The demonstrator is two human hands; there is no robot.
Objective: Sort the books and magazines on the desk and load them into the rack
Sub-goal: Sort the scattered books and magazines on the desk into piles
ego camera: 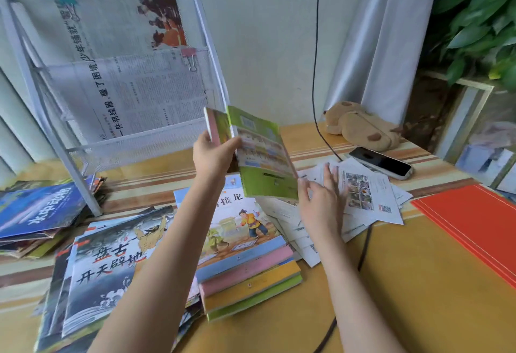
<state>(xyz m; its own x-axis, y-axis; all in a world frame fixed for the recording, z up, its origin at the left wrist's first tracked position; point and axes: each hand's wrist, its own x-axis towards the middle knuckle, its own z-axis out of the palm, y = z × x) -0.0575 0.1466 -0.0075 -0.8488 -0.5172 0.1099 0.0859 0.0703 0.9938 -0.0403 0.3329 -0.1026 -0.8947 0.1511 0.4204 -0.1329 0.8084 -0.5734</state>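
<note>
My left hand (210,154) pinches two thin books (259,151) by their top corner, lifting them above the counter (418,283) before the rack (134,140). My right hand (321,199), fingers spread, touches the green book's lower corner.

Just 1 head-worn cam, wide-angle, looking forward and down over the desk (391,283) from close up, rack (83,157) at upper left of frame.

blue books (39,210): cut off left | red folder (474,224): cut off right
</note>
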